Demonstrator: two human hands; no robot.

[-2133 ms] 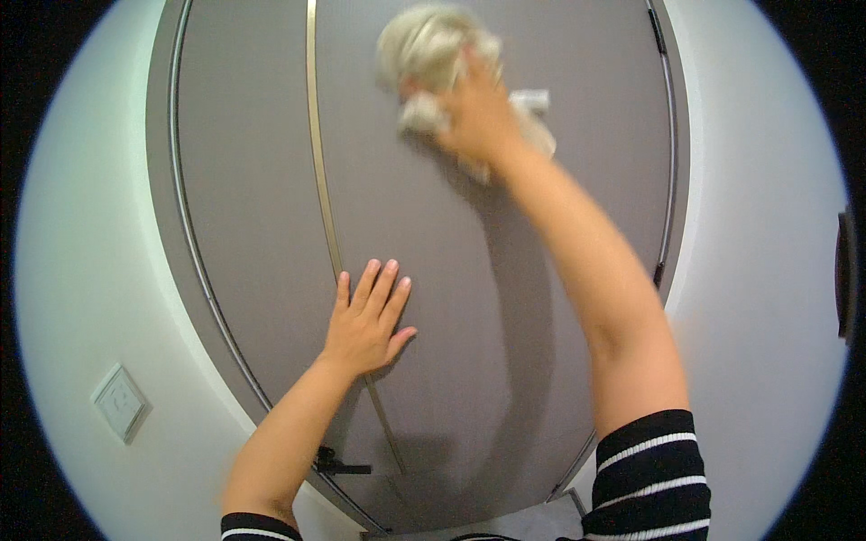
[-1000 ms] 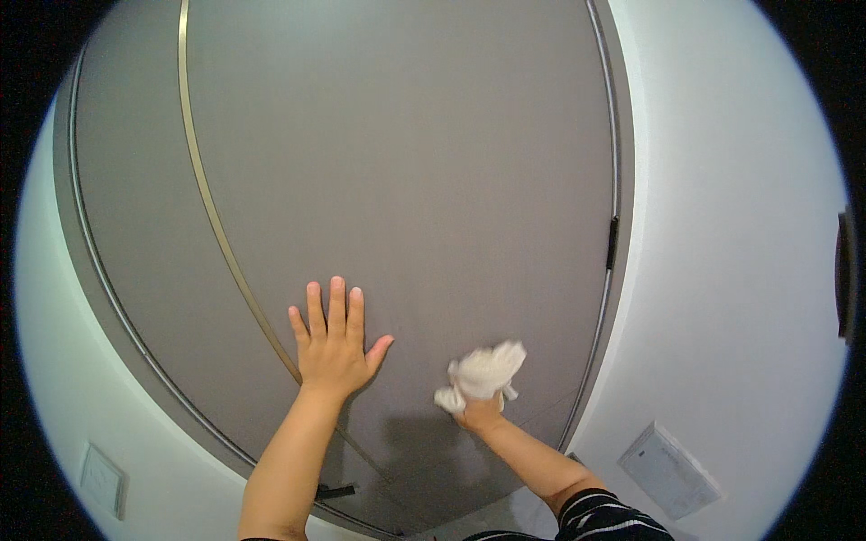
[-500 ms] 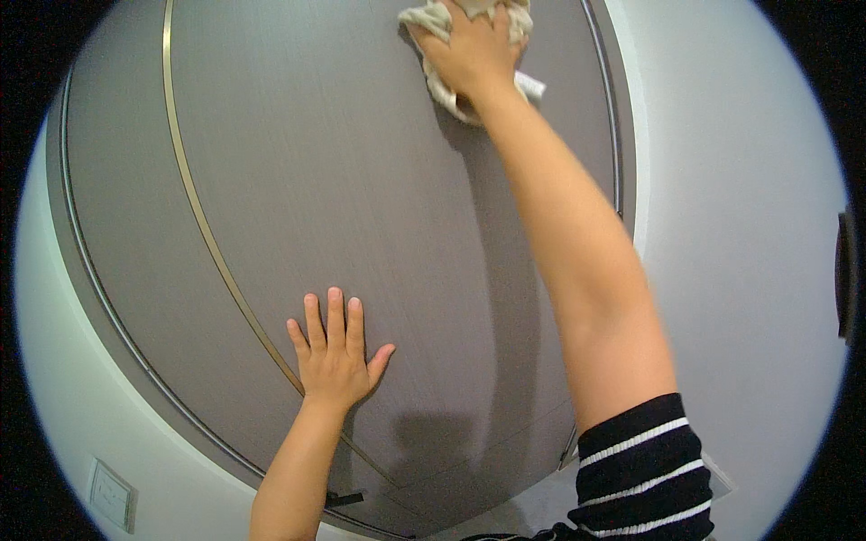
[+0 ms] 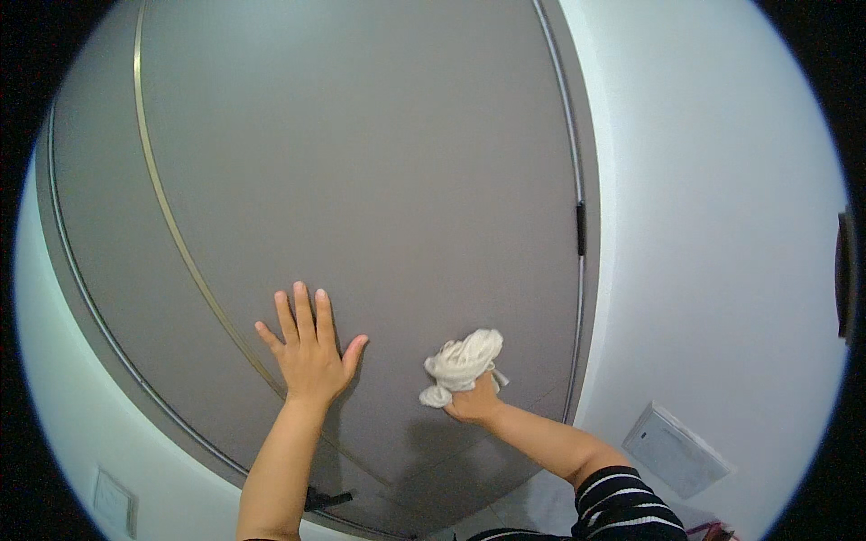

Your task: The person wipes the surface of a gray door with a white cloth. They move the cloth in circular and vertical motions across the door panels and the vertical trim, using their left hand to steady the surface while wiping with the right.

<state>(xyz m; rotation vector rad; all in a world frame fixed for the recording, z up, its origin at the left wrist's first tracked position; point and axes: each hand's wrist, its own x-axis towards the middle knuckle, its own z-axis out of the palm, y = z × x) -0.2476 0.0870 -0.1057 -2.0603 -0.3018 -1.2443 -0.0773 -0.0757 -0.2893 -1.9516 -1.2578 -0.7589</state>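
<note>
Now my right grip [image 4: 475, 399], bunched around the white cloth [image 4: 465, 360], has dropped low on the door [image 4: 361, 180], leaving its upper part uncovered, my left grip [image 4: 312, 368] spread flat.

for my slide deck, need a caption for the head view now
Left hand spread against a grey door, right hand gripping a bunched off-white cloth.

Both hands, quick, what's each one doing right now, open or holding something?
Left hand: open, spread flat against the gray door.
Right hand: closed on a bunched off-white cloth.
</note>
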